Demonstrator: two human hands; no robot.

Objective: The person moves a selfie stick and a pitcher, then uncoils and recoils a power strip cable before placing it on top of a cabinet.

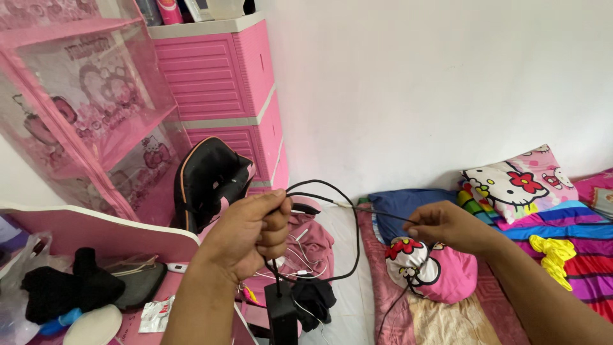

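My left hand [250,231] is closed around loops of a black cable [353,223] at mid-frame. A black power brick [282,313] hangs from the cable just below this hand. My right hand [447,225] pinches a straight run of the same cable between thumb and fingers, to the right of the loop. From there the cable drops toward the mattress [440,319]. The cable is taut between the two hands.
A pink drawer cabinet [223,83] and a pink fabric wardrobe [83,108] stand at the left. A black bag [207,179] leans by the cabinet. A pink desk [89,233] at lower left holds dark cloth and small items. Cartoon-cat pillows [520,182] and a striped blanket [575,243] lie on the mattress.
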